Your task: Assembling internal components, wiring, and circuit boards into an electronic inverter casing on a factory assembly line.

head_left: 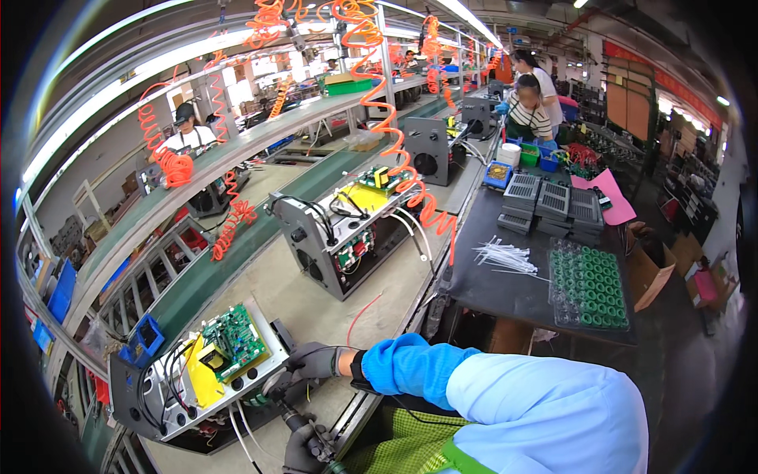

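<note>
My left hand [301, 452], in a dark grey glove at the lower edge, is wrapped round a dark power screwdriver [317, 444]. The screwdriver's front end points up and left to the near side of an open metal equipment chassis [272, 357]. By that tip, my right hand [317, 363], also gloved, has its fingers bent and drawn together against the chassis edge; what they pinch is hidden. On the chassis lie a green circuit board [237, 341] and a yellow sheet [204, 379]. Black cables run over its left part, and white cables [241, 430] hang from its near side.
A second chassis [316, 253] stands farther along the bench, with a red wire [363, 312] nearby. The dark side table holds white cable ties [505, 257], green rings [588, 288] and grey vented panels [553, 201]. Orange coiled hoses [383, 118] hang overhead. Other people stand farther back.
</note>
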Motion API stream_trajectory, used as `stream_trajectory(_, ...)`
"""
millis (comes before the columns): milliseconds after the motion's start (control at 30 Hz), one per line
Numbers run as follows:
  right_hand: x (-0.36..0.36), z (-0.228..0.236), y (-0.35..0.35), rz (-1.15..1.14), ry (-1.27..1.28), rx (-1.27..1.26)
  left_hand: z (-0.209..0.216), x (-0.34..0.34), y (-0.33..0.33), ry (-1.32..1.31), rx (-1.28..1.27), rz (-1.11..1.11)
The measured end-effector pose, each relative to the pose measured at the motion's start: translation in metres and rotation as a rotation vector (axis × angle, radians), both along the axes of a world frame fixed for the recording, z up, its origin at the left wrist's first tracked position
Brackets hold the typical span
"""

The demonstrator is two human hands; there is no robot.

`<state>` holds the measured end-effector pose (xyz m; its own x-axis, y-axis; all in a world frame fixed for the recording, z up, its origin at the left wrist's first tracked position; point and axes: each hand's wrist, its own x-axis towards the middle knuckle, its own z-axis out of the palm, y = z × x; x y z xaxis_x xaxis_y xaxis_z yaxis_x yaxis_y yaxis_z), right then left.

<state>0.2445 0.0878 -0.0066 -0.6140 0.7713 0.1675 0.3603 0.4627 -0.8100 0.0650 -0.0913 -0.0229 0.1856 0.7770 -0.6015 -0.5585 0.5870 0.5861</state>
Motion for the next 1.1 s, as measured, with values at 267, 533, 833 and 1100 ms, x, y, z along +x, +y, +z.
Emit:
stream_trajectory(267, 0.004, -0.002, -0.003, 0.009, 0.028, -0.079, -0.036, -0.017, 0.013, -0.243, 0.055, -0.01)
stream_trajectory(533, -0.005, -0.024, 0.012, -0.003, 0.029, -0.087, -0.029, -0.023, 0.014, -0.343, 0.125, -0.208)
stream_trajectory(833, -0.005, -0.022, 0.013, 0.0, 0.038, -0.145, 0.031, -0.029, -0.017, 0.092, 0.121, 0.09)
stream_trajectory(1100, -0.012, -0.046, 0.024, -0.018, 0.154, -0.313, 0.115, -0.064, -0.202, 0.28, -0.052, -0.024)
